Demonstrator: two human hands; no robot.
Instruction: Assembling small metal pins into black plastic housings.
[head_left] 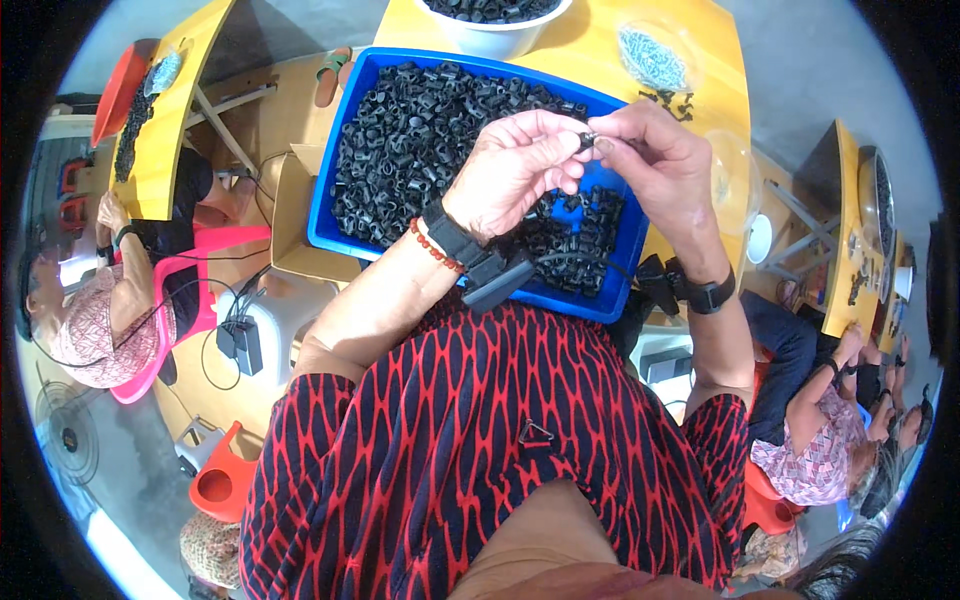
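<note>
My left hand (515,168) is closed in a pinch on a small black plastic part (586,142), held above a blue tray (325,190). Against the same part, my right hand (660,160) closes its thumb and forefinger; what lies between those fingertips is too small to make out. The tray holds a deep heap of similar black ring-like parts (420,130). Its blue bottom shows through near the right side, below my hands.
Beyond the tray, a white bowl (490,38) of black parts stands on the yellow table (600,25). A clear tub (655,58) holds small pale screw-like pieces, with loose black parts nearby. A cardboard box (310,250) adjoins the tray's left. Other people sit at yellow tables on both sides.
</note>
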